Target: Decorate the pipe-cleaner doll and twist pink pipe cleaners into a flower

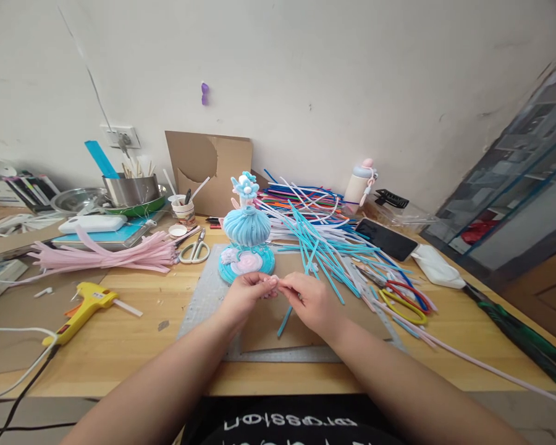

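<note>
Both hands meet over the cardboard sheet [352,321] at the middle of the table. My left hand [248,296] pinches a small pale pink piece [274,282], largely covered by the fingers. Close against it, my right hand [308,300] is closed at the fingertips; what it grips is too small to make out. Just behind the hands stands a light blue pipe-cleaner figure [247,227] with a flower on top, beside a round blue base [227,262] with a pink spiral. A blue stem [285,322] lies below my right hand.
Blue stems [322,247] and many coloured ones spread behind and to the right. Pink stems [106,253], scissors [195,249] and a yellow glue gun [86,309] lie left. A phone [386,239], a bottle [360,185] and green-handled tool [528,340] are right.
</note>
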{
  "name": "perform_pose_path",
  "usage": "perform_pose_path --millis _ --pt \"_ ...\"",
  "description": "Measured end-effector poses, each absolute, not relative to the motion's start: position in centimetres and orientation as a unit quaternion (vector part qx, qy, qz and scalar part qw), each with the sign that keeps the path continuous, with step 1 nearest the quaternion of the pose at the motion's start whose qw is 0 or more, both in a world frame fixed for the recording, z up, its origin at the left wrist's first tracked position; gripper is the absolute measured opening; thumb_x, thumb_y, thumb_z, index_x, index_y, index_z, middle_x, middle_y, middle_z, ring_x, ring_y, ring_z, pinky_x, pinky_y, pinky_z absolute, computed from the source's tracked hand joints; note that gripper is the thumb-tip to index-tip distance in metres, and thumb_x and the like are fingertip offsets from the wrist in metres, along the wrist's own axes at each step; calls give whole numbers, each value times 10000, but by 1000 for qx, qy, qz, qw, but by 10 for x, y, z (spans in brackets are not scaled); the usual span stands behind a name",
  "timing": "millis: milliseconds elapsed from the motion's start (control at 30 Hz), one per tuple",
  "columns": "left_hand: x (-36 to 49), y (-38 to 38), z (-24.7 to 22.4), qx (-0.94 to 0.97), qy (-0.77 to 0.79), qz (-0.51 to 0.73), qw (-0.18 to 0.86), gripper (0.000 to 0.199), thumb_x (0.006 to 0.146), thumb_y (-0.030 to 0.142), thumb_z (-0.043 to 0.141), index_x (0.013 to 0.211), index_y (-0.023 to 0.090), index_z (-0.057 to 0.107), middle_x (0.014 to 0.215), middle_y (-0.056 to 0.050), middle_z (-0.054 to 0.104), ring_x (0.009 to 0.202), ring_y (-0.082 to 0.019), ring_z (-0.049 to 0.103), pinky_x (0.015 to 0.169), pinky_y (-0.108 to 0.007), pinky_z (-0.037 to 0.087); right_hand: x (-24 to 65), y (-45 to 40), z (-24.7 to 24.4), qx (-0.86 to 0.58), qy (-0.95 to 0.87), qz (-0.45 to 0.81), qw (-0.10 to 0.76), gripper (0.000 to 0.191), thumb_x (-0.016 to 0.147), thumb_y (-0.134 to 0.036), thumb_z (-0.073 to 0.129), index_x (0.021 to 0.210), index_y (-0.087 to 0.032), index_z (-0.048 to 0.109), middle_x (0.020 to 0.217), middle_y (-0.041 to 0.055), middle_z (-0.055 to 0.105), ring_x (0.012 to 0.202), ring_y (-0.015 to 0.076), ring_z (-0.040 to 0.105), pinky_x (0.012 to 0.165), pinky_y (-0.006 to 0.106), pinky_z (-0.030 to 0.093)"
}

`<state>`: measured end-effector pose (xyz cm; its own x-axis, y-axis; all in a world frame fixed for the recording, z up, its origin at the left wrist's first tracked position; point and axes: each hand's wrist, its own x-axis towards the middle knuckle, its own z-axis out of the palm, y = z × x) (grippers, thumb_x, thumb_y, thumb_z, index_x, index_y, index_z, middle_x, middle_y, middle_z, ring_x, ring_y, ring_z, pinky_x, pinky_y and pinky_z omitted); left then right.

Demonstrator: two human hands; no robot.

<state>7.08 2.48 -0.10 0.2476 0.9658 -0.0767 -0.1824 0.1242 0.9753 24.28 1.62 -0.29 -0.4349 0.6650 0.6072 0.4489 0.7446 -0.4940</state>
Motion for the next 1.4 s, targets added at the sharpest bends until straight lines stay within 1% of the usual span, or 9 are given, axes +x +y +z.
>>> perform_pose_path --millis 233,367,467,533,600,800,1067,1200,1400 --pt "71 26 -5 443 393 471 654 316 634 423 760 643 130 640 604 -16 613 564 -92 503 603 -241 391 243 13 -2 -323 -864 61 382 199 913 -174 438 1040 -203 588 953 80 664 886 203 600 774 345 458" --pt "70 26 -2 430 408 465 657 307 619 394 770 613 136 605 567 2 584 547 -85 492 578 -229 371 243 11 3 -319 -873 99 355 223 916 -174 409 1033 -192 598 936 84 654 866 200 588 748 338 448" --pt "70 25 1 442 427 459 642 301 613 386 771 616 140 598 586 2 589 544 -83 492 567 -225 363 242 15 3 -341 -829 205 392 186 905 -220 443 917 -195 626 821 52 642 749 167 574 668 302 441" --pt "71 23 3 473 418 437 641 296 625 395 760 637 138 613 640 -14 617 566 -88 501 581 -228 377 241 20 1 -369 -754 318 440 149 878 -277 497 885 -194 620 751 25 622 648 137 548 585 269 428" --pt "71 21 5 509 397 406 647 292 640 400 748 657 136 625 672 -25 633 588 -95 512 603 -234 395 242 25 -1 -372 -687 424 459 161 835 -336 560 872 -188 613 728 6 605 596 116 519 541 246 413" --pt "72 15 10 556 364 352 659 241 674 357 727 656 138 626 663 -20 646 588 -95 528 627 -240 413 247 29 3 -289 -622 622 378 252 774 -412 649 799 -164 611 698 -12 574 572 86 475 546 230 374" --pt "73 13 12 580 389 331 635 204 656 309 724 611 133 633 617 -19 642 558 -99 546 585 -233 384 249 29 -2 -257 -509 757 319 267 714 -315 738 820 -176 536 733 -18 599 582 78 525 536 200 355" --pt "72 16 8 593 398 332 616 205 667 316 721 631 133 636 619 -17 635 560 -99 535 582 -232 382 248 29 -4 -258 -483 776 312 276 701 -312 750 813 -176 537 726 -16 596 585 81 527 523 196 339" --pt "71 20 6 562 384 370 632 235 666 351 735 676 135 641 674 -24 655 602 -104 538 620 -240 398 244 29 -1 -285 -551 676 398 234 733 -358 716 792 -165 598 691 -25 575 576 71 478 562 212 371"
